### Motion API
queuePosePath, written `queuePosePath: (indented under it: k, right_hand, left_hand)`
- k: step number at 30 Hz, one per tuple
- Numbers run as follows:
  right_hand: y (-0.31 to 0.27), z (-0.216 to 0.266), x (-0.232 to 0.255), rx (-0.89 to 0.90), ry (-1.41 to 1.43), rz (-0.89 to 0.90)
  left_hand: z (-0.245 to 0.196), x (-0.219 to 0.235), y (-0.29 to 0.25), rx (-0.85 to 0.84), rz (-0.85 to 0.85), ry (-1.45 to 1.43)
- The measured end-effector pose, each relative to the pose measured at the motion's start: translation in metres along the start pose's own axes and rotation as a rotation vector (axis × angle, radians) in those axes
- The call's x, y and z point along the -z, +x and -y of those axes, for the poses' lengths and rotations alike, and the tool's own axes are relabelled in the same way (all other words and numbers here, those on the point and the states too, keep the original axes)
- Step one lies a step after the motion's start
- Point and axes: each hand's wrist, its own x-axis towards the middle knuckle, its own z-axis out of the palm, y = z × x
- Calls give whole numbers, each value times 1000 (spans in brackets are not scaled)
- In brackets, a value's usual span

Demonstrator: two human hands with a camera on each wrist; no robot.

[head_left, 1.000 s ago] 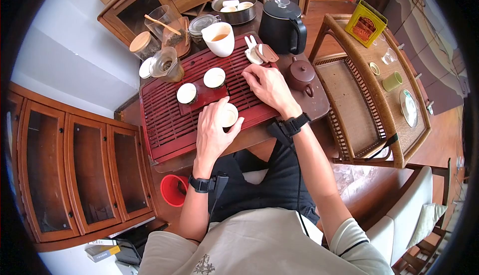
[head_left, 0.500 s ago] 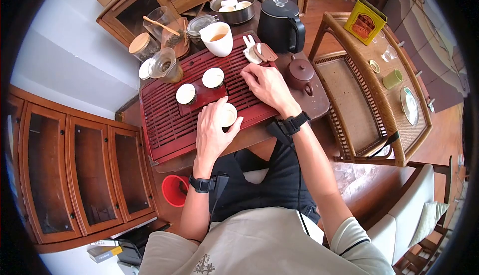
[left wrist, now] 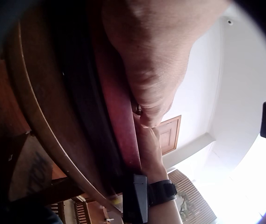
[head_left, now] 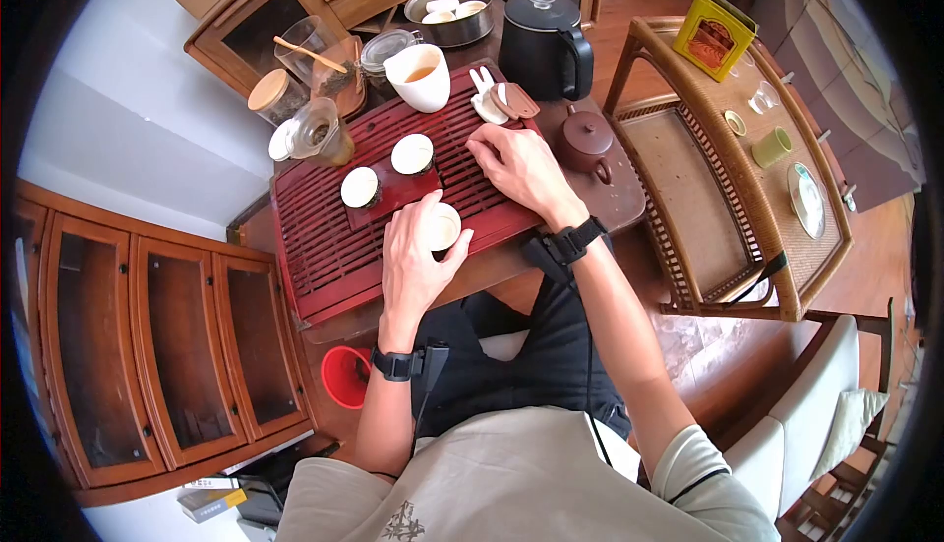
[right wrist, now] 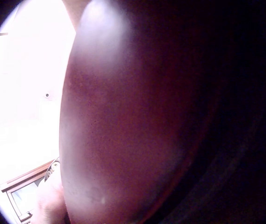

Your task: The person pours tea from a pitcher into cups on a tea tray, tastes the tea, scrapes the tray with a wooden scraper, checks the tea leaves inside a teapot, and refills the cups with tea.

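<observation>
My left hand (head_left: 408,262) holds a small teacup (head_left: 445,227) at the front of the dark red slatted tea tray (head_left: 320,247), thumb on one side and fingers on the other. Its pale inside shows in the head view. My right hand (head_left: 521,170) rests on the right part of the tray, fingers loosely curled with nothing in them. Two more teacups (head_left: 361,188) stand on a red holder (head_left: 411,191) just beyond the left hand. Dark red tray edge fills most of the right wrist view.
Behind stand a white pitcher (head_left: 421,78) of tea, glass jars (head_left: 278,97), a metal pot (head_left: 449,13) and a black kettle (head_left: 543,45). A brown teapot (head_left: 587,141) is right of the tray. A rattan cart (head_left: 688,188) flanks the table; a red bin (head_left: 344,377) sits below.
The head view has shifted slightly, so the tabletop sits a little further up and left. Both hands and the teacup keep their places on the tray.
</observation>
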Motion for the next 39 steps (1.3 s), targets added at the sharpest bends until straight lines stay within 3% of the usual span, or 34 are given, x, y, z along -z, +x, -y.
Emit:
queuePosePath:
  k: [24,39]
  right_hand:
    - [2,-2,-2,-18,-33,12]
    - [2,-6,-5,59,-71,-30]
  left_hand:
    - [0,4,-1,-9,-5,-20]
    - [-1,5,-1,13,3,-35]
